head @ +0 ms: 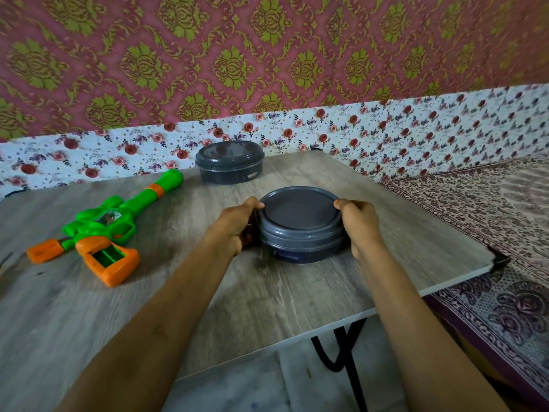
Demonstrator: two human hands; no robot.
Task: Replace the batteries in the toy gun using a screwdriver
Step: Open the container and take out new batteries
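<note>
A green and orange toy gun (104, 224) lies on the left of the wooden table (267, 292), barrel pointing to the far wall. Its orange grip shows an open rectangular battery compartment (107, 257) with green inside. In the middle of the table stands a round grey lidded container (300, 224). My left hand (237, 224) grips its left side and my right hand (361, 224) grips its right side, thumbs on the lid's rim. No screwdriver or batteries can be made out.
A second grey lidded container (230, 165) stands at the back against the floral wall. The table's right edge and corner (499, 260) border a patterned bedspread (490, 218). Black table legs (341, 352) show below the near edge.
</note>
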